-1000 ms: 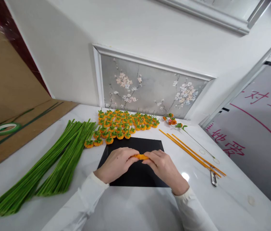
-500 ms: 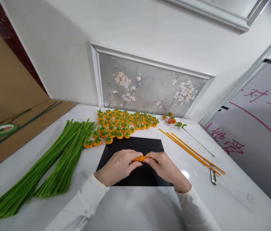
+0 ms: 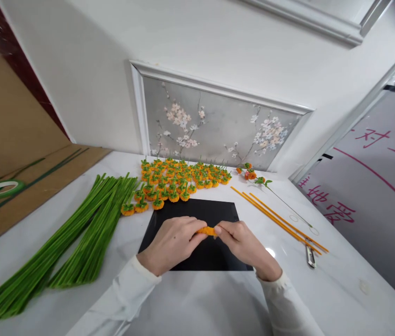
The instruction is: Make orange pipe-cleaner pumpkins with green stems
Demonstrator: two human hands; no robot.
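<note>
Between my two hands is a short piece of orange pipe cleaner, folded or coiled, its ends hidden by my fingers. My left hand pinches its left end between thumb and fingers. On the other end, the thumb and forefinger of my right hand are closed. Both hands are held over a black mat on the white table. Just behind the mat stand many small orange pumpkin-like pieces with green tops, in a dense group.
Long green pipe cleaners lie in bundles at the left. To the right are several straight orange pipe cleaners, a nail clipper and a finished flower stem. Green tape rests on cardboard at far left.
My right hand has shifted slightly right, and a little more of the orange piece shows between my fingers. Both hands keep their pinch on it.
</note>
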